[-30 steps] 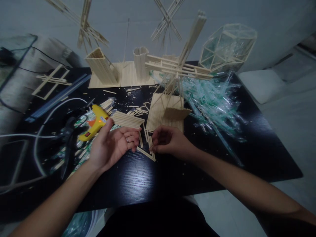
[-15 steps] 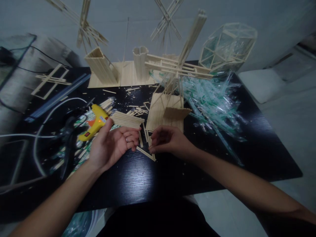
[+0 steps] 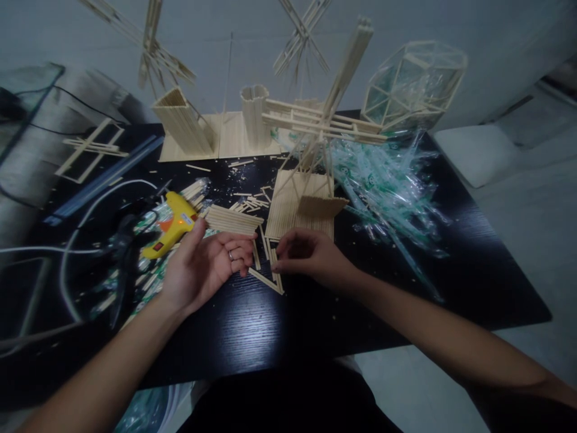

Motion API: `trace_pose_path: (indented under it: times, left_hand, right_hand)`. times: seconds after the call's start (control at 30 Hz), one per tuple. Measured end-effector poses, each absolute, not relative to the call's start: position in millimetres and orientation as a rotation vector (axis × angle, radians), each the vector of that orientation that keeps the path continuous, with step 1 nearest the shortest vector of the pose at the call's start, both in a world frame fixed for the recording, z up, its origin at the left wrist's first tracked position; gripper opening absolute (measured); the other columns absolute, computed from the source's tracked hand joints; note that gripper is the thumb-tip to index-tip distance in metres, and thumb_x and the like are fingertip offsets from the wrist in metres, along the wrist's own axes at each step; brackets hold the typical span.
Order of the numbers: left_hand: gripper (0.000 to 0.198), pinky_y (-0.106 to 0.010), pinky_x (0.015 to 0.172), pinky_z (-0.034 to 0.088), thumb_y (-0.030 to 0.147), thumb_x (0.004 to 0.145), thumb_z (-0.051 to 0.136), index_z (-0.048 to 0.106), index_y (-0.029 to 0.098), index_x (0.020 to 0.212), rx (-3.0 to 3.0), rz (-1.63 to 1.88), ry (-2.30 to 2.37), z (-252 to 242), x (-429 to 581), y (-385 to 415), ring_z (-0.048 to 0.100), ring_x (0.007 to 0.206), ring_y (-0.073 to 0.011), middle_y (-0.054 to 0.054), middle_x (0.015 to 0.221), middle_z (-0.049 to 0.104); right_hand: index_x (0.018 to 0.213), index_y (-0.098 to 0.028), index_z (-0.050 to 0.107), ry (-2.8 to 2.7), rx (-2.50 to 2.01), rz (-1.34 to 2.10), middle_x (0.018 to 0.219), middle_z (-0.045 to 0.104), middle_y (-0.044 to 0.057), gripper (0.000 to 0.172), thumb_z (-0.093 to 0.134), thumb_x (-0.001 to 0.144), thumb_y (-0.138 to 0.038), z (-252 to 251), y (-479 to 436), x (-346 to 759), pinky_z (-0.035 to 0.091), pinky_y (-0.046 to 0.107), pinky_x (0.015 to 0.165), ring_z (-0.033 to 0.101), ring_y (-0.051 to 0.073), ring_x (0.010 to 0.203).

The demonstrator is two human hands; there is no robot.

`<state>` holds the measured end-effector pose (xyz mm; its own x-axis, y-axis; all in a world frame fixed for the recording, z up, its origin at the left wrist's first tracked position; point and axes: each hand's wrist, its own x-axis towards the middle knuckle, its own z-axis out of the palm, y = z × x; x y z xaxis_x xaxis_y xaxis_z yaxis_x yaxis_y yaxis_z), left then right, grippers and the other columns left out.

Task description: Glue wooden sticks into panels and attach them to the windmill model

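Note:
My left hand (image 3: 210, 264) is turned palm up, a ring on one finger. Between its thumb and index finger sits a flat panel of thin wooden sticks (image 3: 234, 220), tilted above the table. My right hand (image 3: 309, 255) has its fingers curled with thumb and fingertips close together, right over some loose short sticks (image 3: 265, 281). Whatever is pinched there is too small to make out. Just beyond the right hand lies a stick baseplate (image 3: 282, 207) with a small upright panel (image 3: 322, 206) and a windmill-like stick frame (image 3: 322, 129) above it.
A yellow glue gun (image 3: 174, 225), its light lit, lies left of my left hand on wrapped sticks. Stick towers (image 3: 187, 123) stand at the back. Plastic wrappers (image 3: 387, 180) cover the right of the black table (image 3: 360, 319). A white cable (image 3: 67, 264) loops at left.
The view has shifted very slightly. Both hands keep almost the same pose and place, and the panel stays in the left hand.

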<state>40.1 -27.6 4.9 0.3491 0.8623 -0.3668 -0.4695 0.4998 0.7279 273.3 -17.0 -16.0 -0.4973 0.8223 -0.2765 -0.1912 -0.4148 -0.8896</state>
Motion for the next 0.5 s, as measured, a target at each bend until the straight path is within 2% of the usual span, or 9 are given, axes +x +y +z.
trace_pose_path:
  times: [0.1, 0.2, 0.37, 0.5]
  left_hand:
    - [0.07, -0.029, 0.064, 0.059, 0.067, 0.082, 0.071, 0.079, 0.002, 0.105, 0.571, 0.919, 0.817, 5.2, 39.7, -27.7, 0.065, 0.077, -0.0221, -0.016, 0.086, 0.071]
    - [0.069, -0.03, 0.064, 0.059, 0.067, 0.084, 0.068, 0.079, 0.002, 0.107, 0.567, 0.915, 0.819, 5.8, 39.5, -28.1, 0.066, 0.078, -0.0227, -0.017, 0.088, 0.071]
    - [0.068, -0.03, 0.064, 0.059, 0.065, 0.087, 0.066, 0.078, 0.001, 0.108, 0.544, 0.928, 0.838, 7.9, 40.9, -28.6, 0.066, 0.077, -0.0223, -0.017, 0.087, 0.071]
    - [0.067, -0.03, 0.063, 0.059, 0.064, 0.087, 0.066, 0.078, 0.001, 0.105, 0.552, 0.928, 0.841, 9.6, 42.5, -28.0, 0.066, 0.076, -0.0223, -0.017, 0.086, 0.071]
  right_hand:
    - [0.08, -0.017, 0.072, -1.086, -0.961, 1.968, 0.076, 0.077, -0.001, 0.033, 0.096, 0.066, -0.035, -15.7, -16.4, 272.9, 0.059, 0.026, 0.077, 0.074, 0.012, 0.072]
    - [0.084, -0.017, 0.074, -1.059, -0.951, 1.993, 0.077, 0.079, 0.001, 0.031, 0.093, 0.071, -0.037, -16.5, -16.6, 272.3, 0.062, 0.029, 0.079, 0.077, 0.015, 0.074]
    - [0.089, -0.017, 0.074, -1.047, -0.947, 2.003, 0.082, 0.081, 0.003, 0.039, 0.096, 0.066, -0.039, -19.2, -18.9, 271.5, 0.064, 0.033, 0.08, 0.079, 0.018, 0.075]
    - [0.08, -0.018, 0.071, -1.116, -0.972, 1.935, 0.072, 0.076, -0.001, 0.044, 0.101, 0.054, -0.036, -17.9, -19.1, 272.4, 0.06, 0.028, 0.072, 0.074, 0.015, 0.068]
